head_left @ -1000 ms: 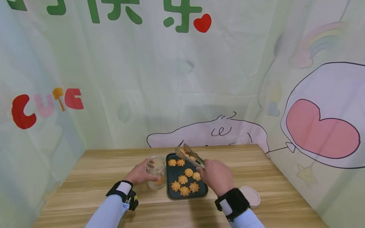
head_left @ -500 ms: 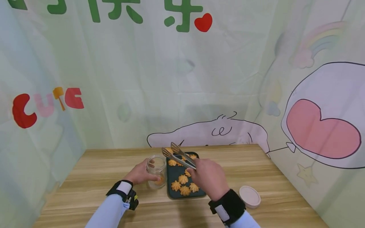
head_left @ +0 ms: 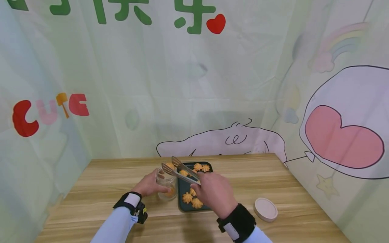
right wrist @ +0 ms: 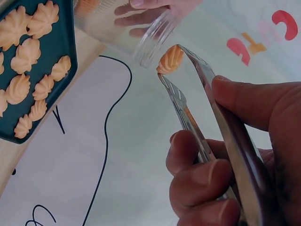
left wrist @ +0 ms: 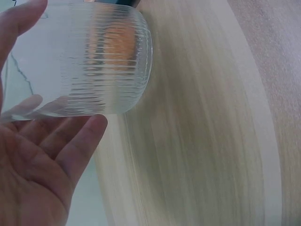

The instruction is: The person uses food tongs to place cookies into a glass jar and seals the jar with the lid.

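Observation:
My left hand (head_left: 148,185) grips a clear glass jar (left wrist: 70,80) standing beside the tray; in the left wrist view its thumb and fingers lie around the ribbed wall. At least one golden cookie (left wrist: 120,43) is inside, near the jar's base. My right hand (head_left: 214,194) holds metal tongs (head_left: 183,172) over the tray. Between the tong tips is a swirled piped cookie (right wrist: 170,60), just outside the jar's open mouth in the right wrist view. Several similar cookies (right wrist: 27,55) lie on the dark baking tray (head_left: 183,185), partly hidden by the right hand and tongs.
A round pale lid (head_left: 265,209) lies on the wooden table (head_left: 121,175), right of the right forearm. Behind the table's far edge hangs a printed fabric backdrop (head_left: 146,84), which also runs along both sides.
My right hand has carried the tongs leftward from above the far part of the tray to the jar's mouth, with a cookie in their tips. Left hand and jar have stayed in place.

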